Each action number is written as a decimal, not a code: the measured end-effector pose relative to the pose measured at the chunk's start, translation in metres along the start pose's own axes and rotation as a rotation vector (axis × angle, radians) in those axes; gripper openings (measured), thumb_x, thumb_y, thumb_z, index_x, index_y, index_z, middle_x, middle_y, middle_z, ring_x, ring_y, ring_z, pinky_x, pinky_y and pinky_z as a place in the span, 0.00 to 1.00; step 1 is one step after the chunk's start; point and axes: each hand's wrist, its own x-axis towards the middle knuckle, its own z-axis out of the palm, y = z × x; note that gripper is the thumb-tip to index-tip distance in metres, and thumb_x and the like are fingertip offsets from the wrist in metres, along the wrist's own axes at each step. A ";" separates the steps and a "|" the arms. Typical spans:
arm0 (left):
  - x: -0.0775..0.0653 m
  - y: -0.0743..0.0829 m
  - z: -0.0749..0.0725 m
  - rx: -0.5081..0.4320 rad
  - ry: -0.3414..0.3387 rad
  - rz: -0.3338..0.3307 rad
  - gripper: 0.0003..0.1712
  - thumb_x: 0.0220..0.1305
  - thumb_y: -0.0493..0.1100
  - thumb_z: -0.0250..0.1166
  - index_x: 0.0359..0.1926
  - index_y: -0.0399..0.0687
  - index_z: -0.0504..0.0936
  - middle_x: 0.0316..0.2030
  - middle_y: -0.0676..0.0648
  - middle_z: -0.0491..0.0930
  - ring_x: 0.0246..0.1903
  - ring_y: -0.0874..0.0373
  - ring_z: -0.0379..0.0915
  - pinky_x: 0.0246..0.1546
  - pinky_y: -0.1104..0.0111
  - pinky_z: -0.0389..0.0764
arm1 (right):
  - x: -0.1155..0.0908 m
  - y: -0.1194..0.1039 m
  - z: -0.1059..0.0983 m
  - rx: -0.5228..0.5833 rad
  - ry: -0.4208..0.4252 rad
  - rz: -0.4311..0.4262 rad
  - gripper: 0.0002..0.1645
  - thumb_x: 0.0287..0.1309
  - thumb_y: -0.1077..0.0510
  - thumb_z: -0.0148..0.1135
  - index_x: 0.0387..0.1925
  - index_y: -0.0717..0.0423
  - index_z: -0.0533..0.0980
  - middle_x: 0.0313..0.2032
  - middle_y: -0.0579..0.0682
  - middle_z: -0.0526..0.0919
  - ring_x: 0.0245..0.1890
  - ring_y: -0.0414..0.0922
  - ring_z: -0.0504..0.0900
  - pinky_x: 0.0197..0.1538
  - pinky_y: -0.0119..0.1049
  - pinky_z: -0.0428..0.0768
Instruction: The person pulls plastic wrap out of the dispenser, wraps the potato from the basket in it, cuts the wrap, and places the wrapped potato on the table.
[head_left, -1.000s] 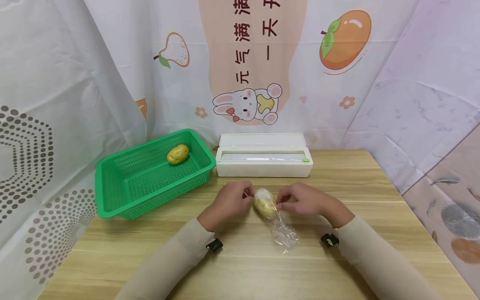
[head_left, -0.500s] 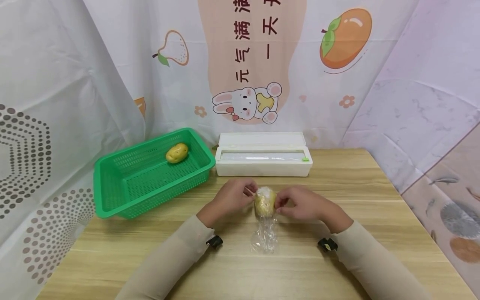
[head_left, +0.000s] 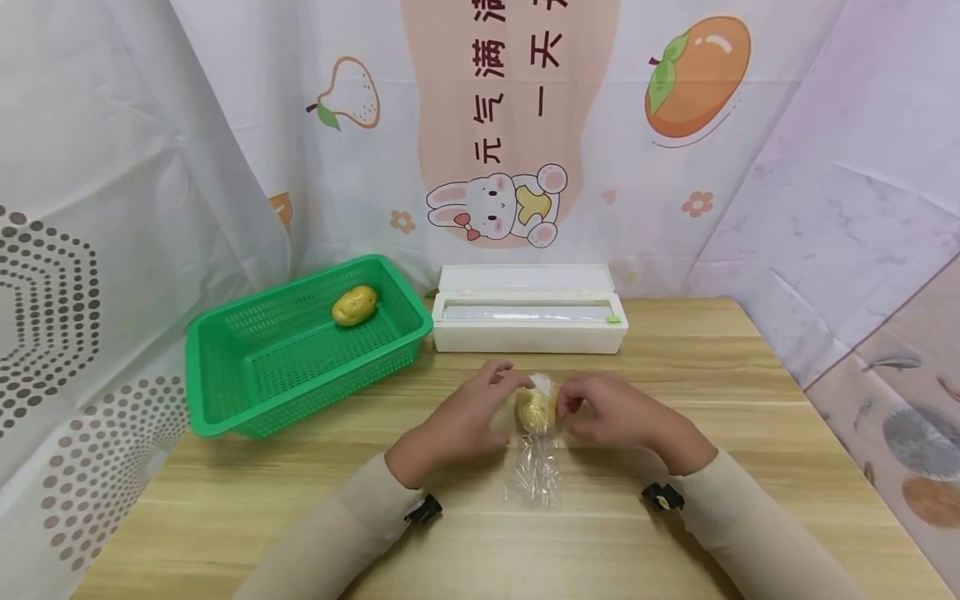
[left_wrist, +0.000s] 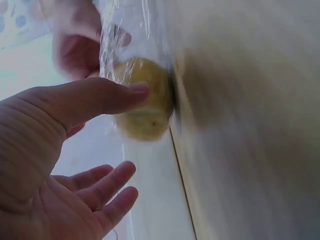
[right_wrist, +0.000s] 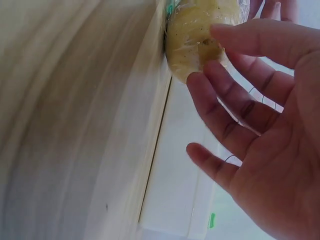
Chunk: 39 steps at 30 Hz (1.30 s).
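Observation:
A potato (head_left: 537, 410) wrapped in clear plastic film lies on the table between the hands. A loose tail of film (head_left: 536, 475) trails from it toward the person. My left hand (head_left: 468, 417) is at its left side with fingers spread, one fingertip reaching over its top end. In the left wrist view the thumb (left_wrist: 115, 97) overlaps the potato while the lower fingers stand apart from it. My right hand (head_left: 615, 412) holds the potato's right side with bent fingers. The right wrist view shows the thumb (right_wrist: 250, 37) and fingertips at its skin under the film.
Behind the hands stands a white cling film box (head_left: 528, 337), lid raised, with a green slider at its right end. At left is a green basket (head_left: 337, 392) holding another potato (head_left: 355, 306). A printed curtain (head_left: 360, 183) hangs behind the table (head_left: 675, 350).
The potato has turned so that its film tail, earlier slanting right, points straight toward the person. My left hand has gone from pinching at its side to spread fingers. The right hand stays beside it.

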 end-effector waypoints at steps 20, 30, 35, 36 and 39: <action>-0.002 0.008 -0.001 0.005 -0.017 0.044 0.33 0.62 0.49 0.74 0.63 0.51 0.69 0.58 0.52 0.74 0.45 0.60 0.74 0.49 0.67 0.80 | 0.002 -0.015 0.012 -0.245 0.095 -0.094 0.43 0.38 0.49 0.88 0.58 0.39 0.75 0.53 0.44 0.77 0.54 0.43 0.73 0.57 0.47 0.75; -0.001 0.006 -0.002 -0.013 -0.039 0.070 0.29 0.59 0.46 0.76 0.58 0.52 0.73 0.69 0.49 0.71 0.63 0.55 0.75 0.62 0.62 0.78 | 0.000 -0.011 0.014 -0.250 0.156 -0.149 0.22 0.52 0.49 0.76 0.50 0.36 0.80 0.53 0.44 0.76 0.51 0.41 0.73 0.52 0.43 0.76; 0.000 0.006 -0.001 0.005 -0.031 0.109 0.31 0.51 0.49 0.81 0.54 0.53 0.76 0.70 0.48 0.71 0.66 0.54 0.74 0.64 0.63 0.78 | 0.001 -0.009 0.014 -0.218 0.181 -0.170 0.17 0.53 0.56 0.73 0.43 0.35 0.81 0.52 0.43 0.76 0.49 0.40 0.74 0.50 0.42 0.78; -0.001 0.007 -0.001 0.009 -0.026 0.116 0.31 0.51 0.52 0.82 0.52 0.54 0.77 0.70 0.48 0.72 0.66 0.54 0.74 0.64 0.63 0.78 | 0.001 -0.008 0.014 -0.213 0.186 -0.176 0.16 0.53 0.56 0.72 0.42 0.35 0.81 0.52 0.42 0.76 0.49 0.40 0.74 0.49 0.41 0.78; -0.001 0.007 0.000 0.013 -0.004 0.134 0.28 0.53 0.60 0.80 0.48 0.54 0.78 0.69 0.47 0.73 0.66 0.53 0.75 0.63 0.62 0.79 | 0.002 -0.007 0.014 -0.196 0.194 -0.187 0.14 0.54 0.57 0.71 0.40 0.34 0.82 0.50 0.40 0.77 0.47 0.38 0.75 0.47 0.39 0.79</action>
